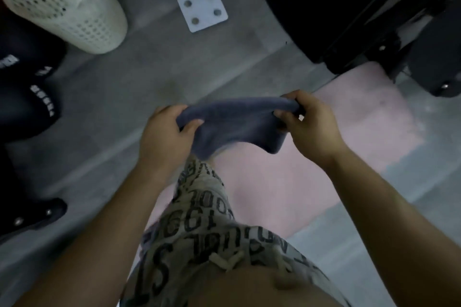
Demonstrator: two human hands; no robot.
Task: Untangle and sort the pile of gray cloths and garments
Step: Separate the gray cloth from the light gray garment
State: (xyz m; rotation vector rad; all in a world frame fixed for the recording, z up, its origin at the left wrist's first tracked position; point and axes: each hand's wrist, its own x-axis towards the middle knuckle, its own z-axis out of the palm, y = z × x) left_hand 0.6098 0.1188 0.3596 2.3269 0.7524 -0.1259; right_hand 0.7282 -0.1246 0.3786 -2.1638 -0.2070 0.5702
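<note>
1. Gray cloth: held in the air at waist height, above the floor and the edge of a pink mat. It is pulled out sideways, its lower part hanging slack, likely to open it up and see what kind of piece it is.
2. Left hand: fingers and thumb pinch the cloth's left end.
3. Right hand: fingers curl round the bunched right end, giving the counter-pull.
4. Printed shorts: worn by the person, directly under the cloth.
5. White perforated basket: on the floor, well apart; possibly a sorting destination.
6. White scale: on the floor, unused.
7. Dark garments: at left; no gray pile is visible.
</note>
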